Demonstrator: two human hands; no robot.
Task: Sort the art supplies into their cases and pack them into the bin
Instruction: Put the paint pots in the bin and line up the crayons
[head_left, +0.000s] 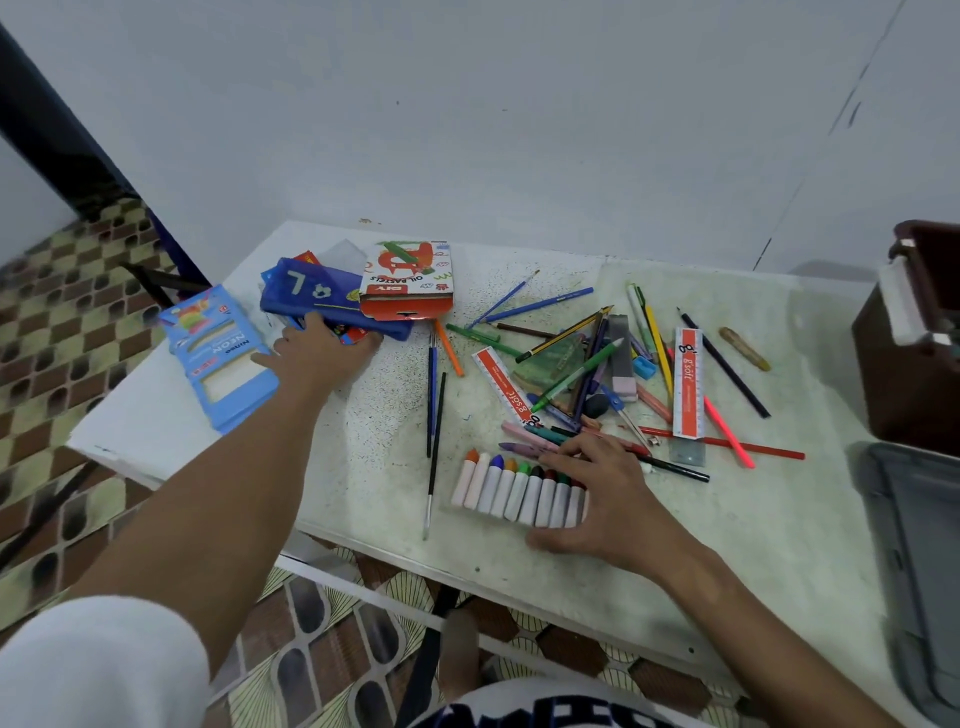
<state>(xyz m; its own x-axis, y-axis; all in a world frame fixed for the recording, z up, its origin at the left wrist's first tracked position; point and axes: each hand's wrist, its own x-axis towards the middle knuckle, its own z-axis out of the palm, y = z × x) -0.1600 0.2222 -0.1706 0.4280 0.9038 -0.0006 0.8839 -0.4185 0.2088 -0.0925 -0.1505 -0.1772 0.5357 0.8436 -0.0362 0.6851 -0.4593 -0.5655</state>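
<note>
A row of oil pastels (519, 491) is seen lined up side by side near the front edge of the table (753, 545), tips pointing away from the person. The row is bracketed at its right end by the right hand (597, 499), whose fingers are spread open and laid flat, with nothing gripped. Just beyond lies a tangle of pencils, pens and brushes (587, 374), with two orange rulers (688, 384) among them. Further left, the oil pastels box (408, 280) is shown with its flap open, resting on a blue pencil case (322, 296). That case is touched by the left hand (317, 353), fingers curled loosely at its near edge; whether it is actually gripped cannot be told. A light blue neon box (218, 353) lies at the table's left edge. A grey bin (914, 545) is partly seen at far right. Risk is judged twofold: the pastels could be scattered or rolled off the near edge if swept carelessly, and the pastel box could be toppled if the case beneath it is pulled.
</note>
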